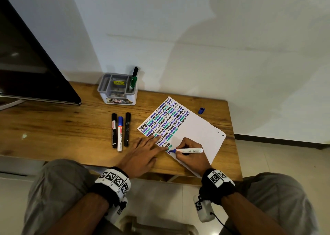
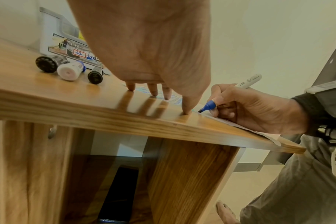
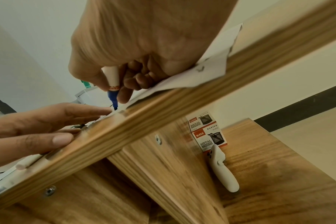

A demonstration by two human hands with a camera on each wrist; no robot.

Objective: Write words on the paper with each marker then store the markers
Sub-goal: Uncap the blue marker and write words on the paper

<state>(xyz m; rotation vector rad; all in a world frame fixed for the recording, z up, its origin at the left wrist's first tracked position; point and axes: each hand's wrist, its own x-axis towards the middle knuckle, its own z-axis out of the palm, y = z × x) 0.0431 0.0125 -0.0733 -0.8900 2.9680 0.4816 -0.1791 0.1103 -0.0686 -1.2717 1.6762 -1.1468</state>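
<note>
A white paper (image 1: 194, 129) lies on the wooden table (image 1: 53, 127), rows of "HELLO" in black, blue and green covering its left half. My right hand (image 1: 189, 156) grips an uncapped blue marker (image 1: 189, 150), its tip (image 2: 200, 111) at the paper's near left edge. My left hand (image 1: 142, 152) lies flat with straight fingers (image 2: 187, 109) pressing the paper's left edge and the table. Its blue cap (image 1: 201, 110) lies right of the paper. Three capped markers (image 1: 120, 133) lie side by side left of the paper: black, blue-capped white, black.
A grey and white organiser (image 1: 117, 90) stands at the back by the wall, holding a green marker (image 1: 133, 83) and a black one (image 1: 135, 71). A dark screen (image 1: 26, 65) stands at far left. Boxes (image 3: 209, 134) and a white controller (image 3: 223, 168) sit on the shelf below.
</note>
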